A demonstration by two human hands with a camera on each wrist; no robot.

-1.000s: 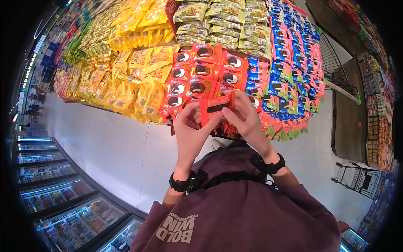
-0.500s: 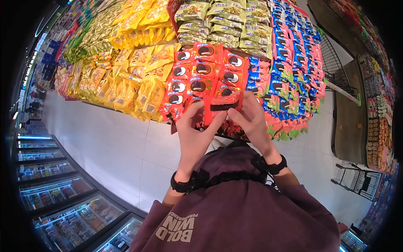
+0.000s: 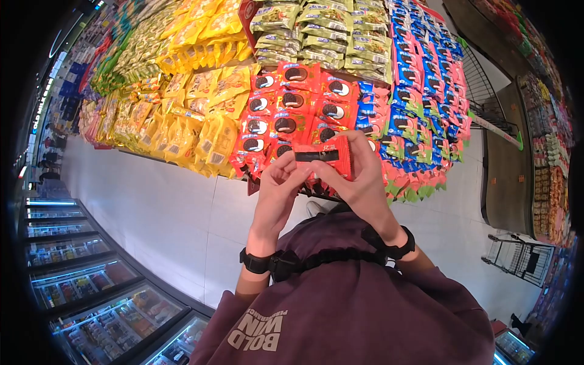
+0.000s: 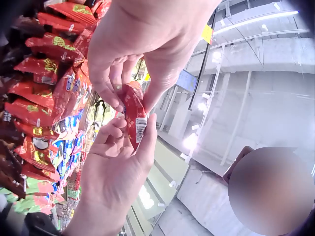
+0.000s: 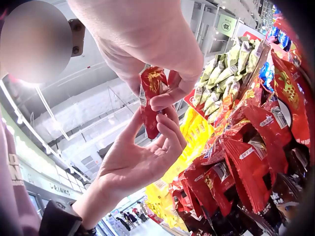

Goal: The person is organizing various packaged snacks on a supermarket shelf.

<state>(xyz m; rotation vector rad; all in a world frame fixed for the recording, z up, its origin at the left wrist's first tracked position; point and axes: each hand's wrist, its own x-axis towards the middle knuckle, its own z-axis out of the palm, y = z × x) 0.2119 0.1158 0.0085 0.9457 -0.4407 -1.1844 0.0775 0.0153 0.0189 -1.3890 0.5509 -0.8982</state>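
A small red cookie packet point(image 3: 342, 153) with a dark band along it is held between both hands, in front of the display. My left hand point(image 3: 275, 193) pinches its left end; the left wrist view shows that thumb and fingers on either side of the packet's top. At the other end, my right hand point(image 3: 363, 179) grips it, thumb across the near side and fingers behind. A barcode shows on the packet point(image 4: 140, 123) in the left wrist view, gold lettering on the packet point(image 5: 153, 81) in the right wrist view.
Right behind the hands are stacked red cookie packets point(image 3: 286, 125). Yellow bags point(image 3: 213, 143) lie to their left, green bags point(image 3: 328, 33) at the back, blue and pink packets point(image 3: 407, 97) on the right. A shopping cart point(image 3: 517, 260) stands on the floor at right; freezers point(image 3: 115, 316) line the left.
The packet has turned in the hands, and gold lettering now shows at its right end. My left fingers have drawn back toward its left edge; the right thumb has slid left along it.
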